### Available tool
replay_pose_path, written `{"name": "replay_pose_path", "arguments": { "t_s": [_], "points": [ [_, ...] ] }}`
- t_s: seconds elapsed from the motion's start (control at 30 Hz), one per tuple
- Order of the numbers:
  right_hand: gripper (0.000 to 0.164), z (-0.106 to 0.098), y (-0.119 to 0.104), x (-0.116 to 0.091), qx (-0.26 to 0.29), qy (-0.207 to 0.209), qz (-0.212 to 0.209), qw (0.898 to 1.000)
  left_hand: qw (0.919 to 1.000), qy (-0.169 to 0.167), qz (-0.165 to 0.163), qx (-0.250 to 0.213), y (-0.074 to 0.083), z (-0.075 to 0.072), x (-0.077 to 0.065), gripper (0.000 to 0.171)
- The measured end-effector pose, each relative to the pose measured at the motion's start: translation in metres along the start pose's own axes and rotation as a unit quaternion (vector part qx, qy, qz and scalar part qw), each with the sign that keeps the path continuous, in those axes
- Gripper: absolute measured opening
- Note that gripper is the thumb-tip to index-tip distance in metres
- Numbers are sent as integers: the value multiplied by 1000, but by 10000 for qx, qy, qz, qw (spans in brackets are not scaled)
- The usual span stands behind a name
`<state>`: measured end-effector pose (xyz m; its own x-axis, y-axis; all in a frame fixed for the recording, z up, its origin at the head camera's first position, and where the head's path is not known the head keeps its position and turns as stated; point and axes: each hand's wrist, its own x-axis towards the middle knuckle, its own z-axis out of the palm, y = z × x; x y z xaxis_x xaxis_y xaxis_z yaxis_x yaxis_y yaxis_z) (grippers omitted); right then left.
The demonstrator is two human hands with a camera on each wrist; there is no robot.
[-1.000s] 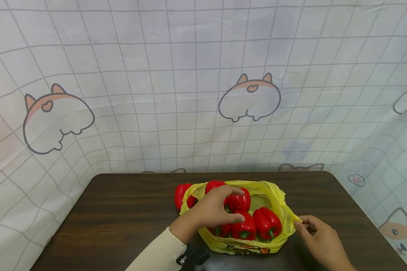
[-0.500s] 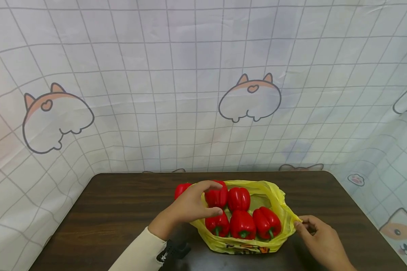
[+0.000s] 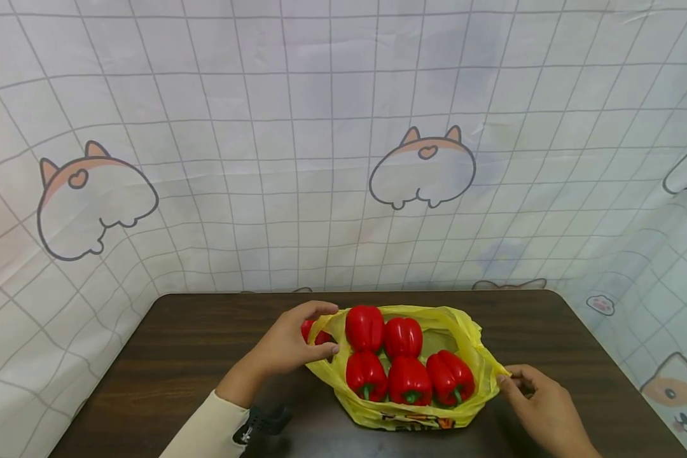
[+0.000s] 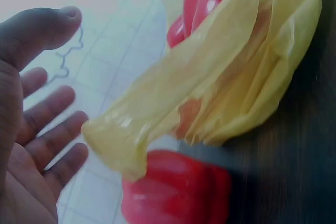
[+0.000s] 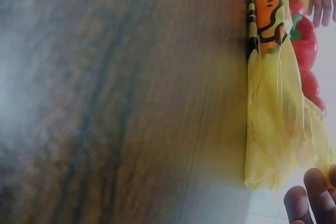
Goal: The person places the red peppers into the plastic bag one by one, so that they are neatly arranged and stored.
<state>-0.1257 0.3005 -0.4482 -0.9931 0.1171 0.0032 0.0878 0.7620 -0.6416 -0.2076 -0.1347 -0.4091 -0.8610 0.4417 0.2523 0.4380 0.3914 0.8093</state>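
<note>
A yellow plastic bag lies with its mouth open on the table, several red bell peppers inside it. Outside the bag's left end sits another red bell pepper, mostly hidden in the head view by my left hand. That hand is at the bag's left rim, thumb and fingers spread apart with nothing between them; the left wrist view shows it clear of both bag and pepper. At the opposite end, my right hand pinches the bag's right corner between thumb and fingers.
The dark wood-grain table extends to both sides of the bag. Behind it hangs a white grid-patterned cloth with cartoon animals, also along the right side. A black strap device sits on my left wrist.
My left hand has moved left, from above the peppers in the bag to the bag's left rim beside the outside pepper. My right hand keeps its pinch on the bag's corner.
</note>
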Motion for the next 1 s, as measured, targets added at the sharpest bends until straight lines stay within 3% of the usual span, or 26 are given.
{"name": "replay_pose_path", "arguments": {
  "t_s": [0.17, 0.6, 0.8, 1.0],
  "points": [
    [45, 0, 1, 0, 3, 8, 22, 10000, 9996, 258, -37, -59, -9, -11, -6, 60],
    [48, -1, 2, 0, -4, -17, 61, 10000, 9965, 607, -213, 533, -34, -34, -21, 58],
    [48, -1, 2, 0, 11, -16, 43, 10000, 9962, 536, -315, 609, -49, -38, -23, 59],
    [47, 0, 3, 0, 5, 8, 9, 10000, 9947, 345, -542, 802, -65, -33, -20, 66]
  ]
}}
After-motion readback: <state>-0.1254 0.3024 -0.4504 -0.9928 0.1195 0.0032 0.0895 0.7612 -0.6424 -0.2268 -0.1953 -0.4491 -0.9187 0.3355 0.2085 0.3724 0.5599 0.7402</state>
